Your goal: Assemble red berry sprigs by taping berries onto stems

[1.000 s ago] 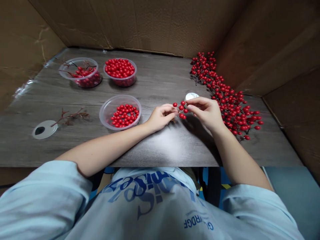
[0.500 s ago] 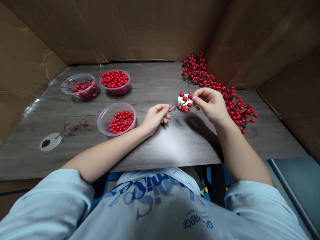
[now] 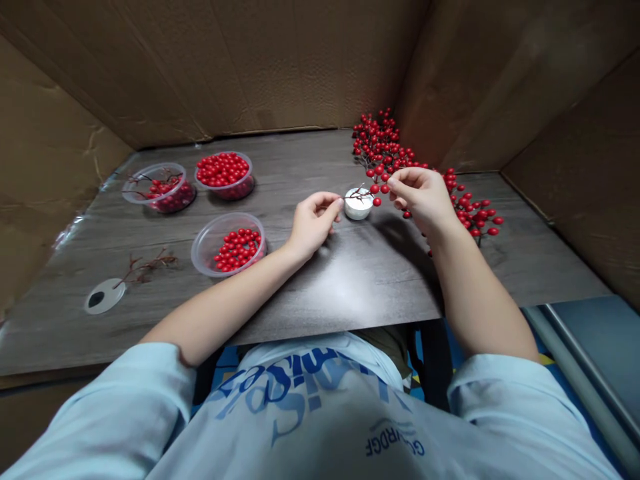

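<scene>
My left hand (image 3: 316, 223) pinches the bare end of a thin brown berry stem (image 3: 359, 196). At the stem's other end several red berries sit in a cluster, and my right hand (image 3: 421, 199) has its thumb and forefinger closed on that end; whether they grip a berry or a twig is hidden. Just beneath the stem stands a small white cup (image 3: 358, 208) with white contents. Behind and beside my right hand a long heap of red berry sprigs (image 3: 383, 137) stretches along the cardboard wall.
On the left stand a tub of loose berries (image 3: 225, 193), a tub of berries with twigs (image 3: 173, 203) and a third berry tub (image 3: 200, 248). Bare twigs (image 3: 150, 265) lie against a flat whitish disc (image 3: 111, 297) with a dark spot. Cardboard walls (image 3: 280, 73) enclose the grey table.
The berry cluster has shifted towards my right hand, with more bare stem showing over the white cup. My hands stay near the same place; the camera view has tilted slightly.
</scene>
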`<move>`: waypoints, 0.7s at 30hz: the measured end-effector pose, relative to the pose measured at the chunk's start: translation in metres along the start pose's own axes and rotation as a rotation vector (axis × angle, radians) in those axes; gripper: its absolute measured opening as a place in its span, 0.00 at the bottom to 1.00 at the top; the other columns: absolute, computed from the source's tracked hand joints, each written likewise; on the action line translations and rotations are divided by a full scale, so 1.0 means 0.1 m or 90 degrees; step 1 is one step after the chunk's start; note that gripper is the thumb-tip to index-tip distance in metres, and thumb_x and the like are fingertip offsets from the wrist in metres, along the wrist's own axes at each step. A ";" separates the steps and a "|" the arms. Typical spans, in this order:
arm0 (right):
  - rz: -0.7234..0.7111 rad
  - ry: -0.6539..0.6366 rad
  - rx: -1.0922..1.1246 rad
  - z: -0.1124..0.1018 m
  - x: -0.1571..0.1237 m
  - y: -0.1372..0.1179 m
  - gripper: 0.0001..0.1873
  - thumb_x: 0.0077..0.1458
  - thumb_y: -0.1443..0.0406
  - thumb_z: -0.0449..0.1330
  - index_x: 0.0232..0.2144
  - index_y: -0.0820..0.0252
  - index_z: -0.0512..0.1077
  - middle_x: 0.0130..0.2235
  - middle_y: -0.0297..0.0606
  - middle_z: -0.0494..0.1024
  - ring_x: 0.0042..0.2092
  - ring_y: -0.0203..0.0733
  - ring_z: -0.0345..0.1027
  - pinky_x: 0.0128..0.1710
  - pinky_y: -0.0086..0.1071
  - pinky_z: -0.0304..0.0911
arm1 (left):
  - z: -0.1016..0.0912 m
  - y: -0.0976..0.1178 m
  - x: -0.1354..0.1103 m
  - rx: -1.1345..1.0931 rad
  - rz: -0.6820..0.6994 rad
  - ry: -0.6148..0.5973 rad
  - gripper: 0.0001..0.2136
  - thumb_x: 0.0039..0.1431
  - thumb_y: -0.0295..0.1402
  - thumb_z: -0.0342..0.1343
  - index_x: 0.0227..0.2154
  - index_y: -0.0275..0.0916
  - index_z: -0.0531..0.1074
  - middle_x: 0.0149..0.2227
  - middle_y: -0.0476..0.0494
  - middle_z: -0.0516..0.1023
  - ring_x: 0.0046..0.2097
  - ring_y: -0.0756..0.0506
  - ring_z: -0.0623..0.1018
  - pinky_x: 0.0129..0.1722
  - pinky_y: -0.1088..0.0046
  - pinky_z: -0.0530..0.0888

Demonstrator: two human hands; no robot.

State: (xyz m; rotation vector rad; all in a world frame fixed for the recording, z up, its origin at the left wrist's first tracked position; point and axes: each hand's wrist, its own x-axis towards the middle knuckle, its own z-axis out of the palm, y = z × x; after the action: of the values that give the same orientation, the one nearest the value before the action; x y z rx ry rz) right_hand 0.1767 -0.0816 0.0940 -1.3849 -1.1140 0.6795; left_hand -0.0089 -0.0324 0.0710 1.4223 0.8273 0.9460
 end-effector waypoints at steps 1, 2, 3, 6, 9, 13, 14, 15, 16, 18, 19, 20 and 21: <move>0.016 0.003 -0.004 0.00 0.01 0.03 0.11 0.44 0.62 0.65 0.20 0.60 0.67 0.19 0.32 0.66 0.21 0.30 0.58 0.17 0.25 0.51 | 0.03 -0.01 0.04 0.010 0.024 0.019 0.03 0.53 0.29 0.54 0.30 0.35 0.69 0.27 0.49 0.73 0.25 0.55 0.71 0.17 0.84 0.63; 0.029 0.003 -0.009 0.01 0.02 0.05 0.11 0.45 0.62 0.65 0.19 0.61 0.67 0.18 0.32 0.66 0.20 0.30 0.57 0.17 0.25 0.51 | 0.05 -0.01 0.09 0.023 0.050 0.035 0.04 0.54 0.30 0.54 0.30 0.36 0.69 0.29 0.48 0.73 0.26 0.55 0.71 0.18 0.83 0.64; 0.038 0.003 -0.012 0.01 0.03 0.07 0.11 0.45 0.63 0.65 0.19 0.61 0.67 0.18 0.32 0.65 0.20 0.30 0.56 0.17 0.25 0.51 | 0.07 -0.03 0.13 0.039 0.079 0.047 0.04 0.54 0.31 0.54 0.31 0.36 0.69 0.30 0.48 0.74 0.26 0.55 0.71 0.19 0.83 0.64; 0.051 0.013 -0.006 0.03 0.04 0.10 0.10 0.45 0.64 0.64 0.19 0.61 0.67 0.17 0.32 0.65 0.19 0.29 0.55 0.16 0.25 0.50 | 0.12 -0.06 0.27 0.116 0.172 0.072 0.05 0.55 0.32 0.53 0.31 0.37 0.70 0.31 0.47 0.75 0.30 0.53 0.73 0.26 0.80 0.69; 0.059 0.053 0.013 0.03 0.05 0.12 0.09 0.44 0.68 0.63 0.17 0.61 0.67 0.17 0.32 0.66 0.19 0.29 0.56 0.16 0.24 0.50 | 0.15 -0.06 0.36 0.202 0.251 0.079 0.05 0.56 0.31 0.52 0.30 0.37 0.71 0.32 0.46 0.76 0.35 0.51 0.74 0.34 0.77 0.70; 0.080 0.100 0.013 0.04 0.06 0.16 0.08 0.43 0.70 0.62 0.16 0.61 0.68 0.17 0.32 0.66 0.19 0.29 0.56 0.15 0.23 0.49 | 0.19 -0.04 0.44 0.291 0.294 0.068 0.04 0.54 0.30 0.53 0.28 0.37 0.72 0.32 0.46 0.76 0.34 0.51 0.72 0.37 0.76 0.68; 0.087 0.105 0.009 0.04 0.07 0.17 0.09 0.43 0.71 0.61 0.16 0.62 0.68 0.16 0.31 0.66 0.19 0.28 0.56 0.15 0.23 0.49 | 0.20 -0.04 0.45 0.305 0.292 0.064 0.04 0.53 0.30 0.54 0.27 0.37 0.73 0.32 0.47 0.76 0.33 0.51 0.72 0.37 0.75 0.68; 0.094 0.108 0.004 0.04 0.07 0.19 0.09 0.43 0.71 0.61 0.15 0.62 0.68 0.16 0.31 0.65 0.18 0.28 0.55 0.15 0.22 0.49 | 0.20 -0.05 0.47 0.315 0.288 0.060 0.04 0.53 0.30 0.54 0.27 0.37 0.73 0.31 0.47 0.76 0.32 0.51 0.71 0.36 0.75 0.68; 0.101 0.112 0.000 0.05 0.08 0.20 0.10 0.43 0.72 0.61 0.15 0.62 0.68 0.15 0.31 0.65 0.18 0.27 0.54 0.15 0.22 0.50 | 0.21 -0.05 0.48 0.322 0.286 0.056 0.05 0.53 0.30 0.54 0.27 0.37 0.74 0.31 0.47 0.76 0.31 0.51 0.71 0.36 0.75 0.67; 0.108 0.116 -0.004 0.05 0.09 0.22 0.10 0.43 0.72 0.61 0.14 0.62 0.68 0.14 0.30 0.64 0.17 0.27 0.53 0.14 0.22 0.50 | 0.21 -0.07 0.51 0.333 0.282 0.046 0.05 0.52 0.31 0.55 0.27 0.37 0.74 0.31 0.47 0.76 0.30 0.51 0.70 0.36 0.75 0.67; 0.109 0.118 -0.003 0.06 0.09 0.23 0.10 0.43 0.72 0.62 0.14 0.62 0.68 0.14 0.30 0.64 0.17 0.27 0.53 0.14 0.22 0.50 | 0.21 -0.08 0.52 0.338 0.279 0.041 0.05 0.52 0.31 0.55 0.27 0.37 0.74 0.31 0.47 0.76 0.30 0.51 0.70 0.36 0.75 0.67; 0.109 0.120 -0.002 0.05 0.09 0.24 0.09 0.42 0.72 0.62 0.15 0.62 0.68 0.14 0.30 0.64 0.17 0.27 0.53 0.13 0.22 0.50 | 0.21 -0.09 0.53 0.342 0.276 0.035 0.05 0.52 0.31 0.55 0.27 0.38 0.75 0.32 0.47 0.76 0.31 0.51 0.70 0.36 0.75 0.67; 0.110 0.122 -0.002 0.05 0.10 0.24 0.09 0.42 0.72 0.62 0.15 0.62 0.68 0.14 0.30 0.65 0.16 0.27 0.53 0.13 0.22 0.50 | 0.21 -0.10 0.55 0.346 0.274 0.029 0.05 0.52 0.31 0.55 0.28 0.38 0.75 0.32 0.47 0.76 0.31 0.51 0.70 0.36 0.74 0.67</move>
State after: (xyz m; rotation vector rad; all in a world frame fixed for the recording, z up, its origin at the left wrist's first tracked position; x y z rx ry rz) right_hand 0.1810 -0.0676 0.0717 -1.5271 -0.8509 0.6530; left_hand 0.0339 0.0086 0.0657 2.1143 0.8683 1.1270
